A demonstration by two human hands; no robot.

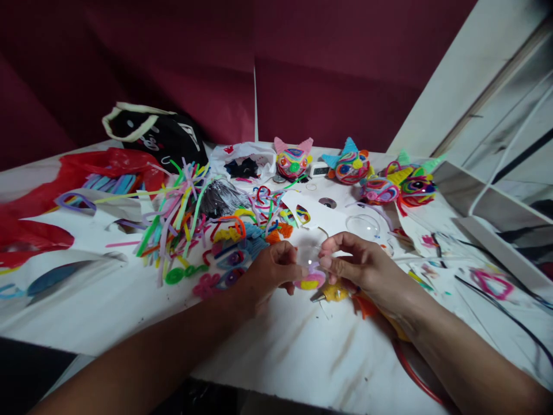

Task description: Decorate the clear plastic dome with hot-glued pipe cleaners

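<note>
My left hand (pixel 270 271) and my right hand (pixel 360 266) meet over the white table (pixel 302 357), both pinched on a small clear plastic ball half (pixel 309 257) with a pink and yellow pipe-cleaner coil (pixel 310 281) on its underside. Fingers of both hands are closed round it. A yellow coiled piece (pixel 334 293) and an orange piece (pixel 366 305) lie just under my right hand. Another clear dome half (pixel 363 226) sits on the table right behind my hands.
A heap of coloured pipe cleaners (pixel 185 219) spreads at left centre. Three finished coiled balls with ears (pixel 294 158) (pixel 351 164) (pixel 404 183) stand at the back. A black bag (pixel 159 135) and red plastic bag (pixel 64 184) lie left; cables (pixel 510 311) trail right.
</note>
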